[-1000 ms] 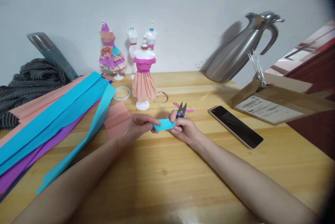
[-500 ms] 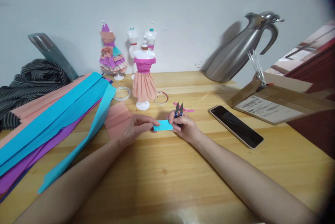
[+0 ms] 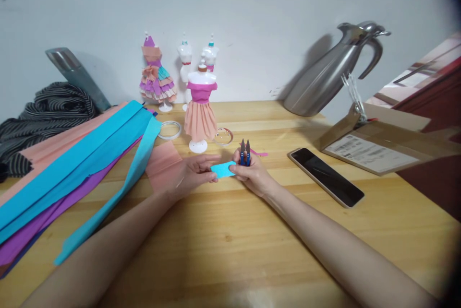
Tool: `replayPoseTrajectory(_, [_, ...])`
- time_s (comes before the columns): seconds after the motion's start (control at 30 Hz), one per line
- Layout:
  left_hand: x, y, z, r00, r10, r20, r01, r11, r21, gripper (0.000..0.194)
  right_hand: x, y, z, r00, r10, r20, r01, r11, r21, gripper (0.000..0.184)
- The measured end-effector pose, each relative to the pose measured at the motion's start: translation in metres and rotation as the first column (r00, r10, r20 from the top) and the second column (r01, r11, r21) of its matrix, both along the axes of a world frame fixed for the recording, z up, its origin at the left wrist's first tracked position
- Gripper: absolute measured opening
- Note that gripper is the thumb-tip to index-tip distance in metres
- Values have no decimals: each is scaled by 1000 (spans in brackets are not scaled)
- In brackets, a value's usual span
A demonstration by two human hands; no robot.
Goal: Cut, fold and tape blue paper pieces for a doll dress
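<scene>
Blue strip (image 3: 222, 170), five o'clock of the pink-topped mannequin (image 3: 200, 111): left hand (image 3: 192, 174) pinches its nine-o'clock end; right hand (image 3: 255, 176), also gripping snips (image 3: 242, 157), its three-o'clock end. Judged light, soft, easily creased; hold by ends.

Soft light — dark right corners

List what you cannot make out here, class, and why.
In the head view:
Handle ends of the snips: hidden by the right hand.
Print on the label: too small, blurred.
Whole striped cloth: cut off by the left edge.
Base of the right rear mannequin: hidden behind the front mannequin.
</scene>
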State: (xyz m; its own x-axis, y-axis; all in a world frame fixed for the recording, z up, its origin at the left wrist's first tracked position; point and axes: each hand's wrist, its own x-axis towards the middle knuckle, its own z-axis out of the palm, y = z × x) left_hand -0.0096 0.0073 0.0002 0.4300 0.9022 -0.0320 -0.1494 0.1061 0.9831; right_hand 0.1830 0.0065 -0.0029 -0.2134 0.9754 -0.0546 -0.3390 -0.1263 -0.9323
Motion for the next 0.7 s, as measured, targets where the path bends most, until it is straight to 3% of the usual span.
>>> replayPoseTrajectory(0.1, [-3, 1, 1, 998, -17, -63, 16, 1000, -13, 63, 0, 1, -3, 999, -23, 26, 23, 1000, -14, 44])
replayPoseTrajectory(0.23, [-8, 5, 1, 989, -47, -138, 38, 997, -67, 67, 0, 1, -8, 997, -46, 59, 46, 999, 6, 48])
replayPoseTrajectory(0.33, [-8, 5, 3, 987, -42, -158, 38, 999, -29, 50, 0, 1, -11, 990, -61, 127, 51, 995, 83, 45])
replayPoseTrajectory(0.47, [-3, 0, 12, 947, -29, -320, 48, 997, 52, 33, -2, -3, -4, 966, 5, 259, -46, 987, 152, 40])
replayPoseTrajectory(0.6, [1, -4, 14, 910, -87, -404, 101, 995, 14, 29, -5, -7, 3, 949, 55, 309, -113, 979, 173, 35])
replayPoseTrajectory(0.7, [-2, 0, 8, 910, -122, -397, 104, 992, -67, 32, -4, -5, 0, 958, 44, 284, -86, 987, 138, 38])
